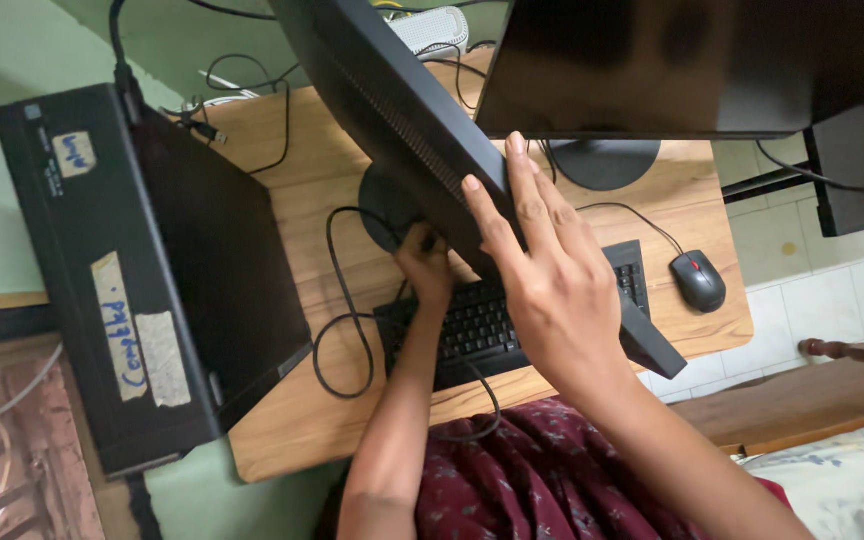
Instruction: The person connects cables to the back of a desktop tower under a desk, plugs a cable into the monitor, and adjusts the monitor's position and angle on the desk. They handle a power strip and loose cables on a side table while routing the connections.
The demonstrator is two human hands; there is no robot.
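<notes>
A black flat computer monitor (402, 130) tilts forward over the wooden counter (292, 200), its lower edge above the black keyboard (472, 325). A black tower case (142, 270) lies at the left, a black mouse with a red wheel (698, 281) at the right, and a second dark monitor (692, 60) stands far right. Cables loop across the wood (one crosses the keyboard). The left hand (424, 265) reaches under the monitor, fingers curled at its stand. The right hand (542, 270) presses flat on the monitor's back, fingers (517, 170) spread wide.
</notes>
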